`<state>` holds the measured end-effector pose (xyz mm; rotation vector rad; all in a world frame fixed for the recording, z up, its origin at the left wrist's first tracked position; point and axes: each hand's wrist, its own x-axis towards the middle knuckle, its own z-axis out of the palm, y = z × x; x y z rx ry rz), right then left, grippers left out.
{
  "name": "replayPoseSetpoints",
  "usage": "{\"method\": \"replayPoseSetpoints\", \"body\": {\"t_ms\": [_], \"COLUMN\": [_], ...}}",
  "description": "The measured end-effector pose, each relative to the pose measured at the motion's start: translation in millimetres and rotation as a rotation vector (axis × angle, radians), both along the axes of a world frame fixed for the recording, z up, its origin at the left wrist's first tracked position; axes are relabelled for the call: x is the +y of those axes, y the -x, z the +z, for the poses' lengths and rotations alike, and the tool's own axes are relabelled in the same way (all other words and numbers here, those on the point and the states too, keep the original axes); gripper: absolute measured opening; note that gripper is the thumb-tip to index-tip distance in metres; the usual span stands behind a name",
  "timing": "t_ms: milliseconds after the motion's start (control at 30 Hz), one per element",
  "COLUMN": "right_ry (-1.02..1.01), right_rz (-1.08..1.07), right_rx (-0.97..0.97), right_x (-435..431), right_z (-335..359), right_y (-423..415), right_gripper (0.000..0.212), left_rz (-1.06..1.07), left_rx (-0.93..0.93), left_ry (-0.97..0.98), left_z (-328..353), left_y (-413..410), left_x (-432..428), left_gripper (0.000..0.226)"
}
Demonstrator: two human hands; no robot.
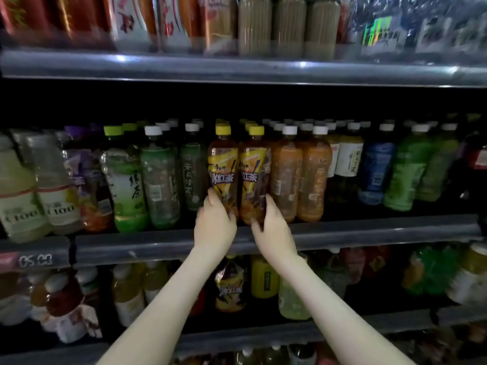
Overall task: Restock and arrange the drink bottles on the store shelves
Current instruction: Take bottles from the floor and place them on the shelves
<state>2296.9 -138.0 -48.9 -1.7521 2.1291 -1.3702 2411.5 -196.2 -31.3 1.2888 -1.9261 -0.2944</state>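
At the shelf [369, 233] front, upright and touching, the left bottle [222, 164] has the left hand [214, 222] curled in a grip round its base, the right bottle [254, 169] the right hand [272, 227] likewise.

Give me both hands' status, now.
Left hand: grips the left yellow-capped bottle.
Right hand: grips the right yellow-capped bottle.

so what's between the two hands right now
Head view: the bases of two yellow-capped tea bottles, one in the left hand, one in the right hand.
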Motion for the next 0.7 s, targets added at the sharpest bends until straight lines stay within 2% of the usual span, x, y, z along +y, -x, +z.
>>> {"method": "replayPoseSetpoints", "body": {"t_ms": [100, 200, 267, 367, 533, 700], "right_ry": [0.081, 0.047, -0.014, -0.072, -0.247, -0.343], "right_rz": [0.079, 0.164, 0.222, 0.309, 0.457, 0.568], "right_rx": [0.161, 0.304, 0.288, 0.179, 0.039, -0.053], "right_x": [27.5, 43.2, 49.8, 57.2, 66.2, 65.3], "right_z": [-30.9, -74.0, -101.8, -135.7, -174.6, -185.2], "right_y": [1.4, 4.4, 0.1, -23.4, -85.8, -146.7], "right_gripper": [0.058, 0.061, 0.064, 0.060, 0.047, 0.046], "left_rz": [0.051, -0.042, -0.128, -0.165, -0.078, 0.036], "left_rx": [0.001, -0.070, -0.145, -0.214, -0.281, -0.216], "left_ry": [0.273, 0.355, 0.323, 0.175, -0.001, -0.144], "left_z": [-46.2, -102.1, -132.2, -168.1, -200.3, -205.2], "left_y": [0.2, -5.8, -14.9, -37.1, -102.2, -163.3], "left_x": [28.4, 58.3, 74.4, 90.6, 114.0, 129.9], "left_gripper": [0.050, 0.050, 0.050, 0.047, 0.043, 0.042]}}
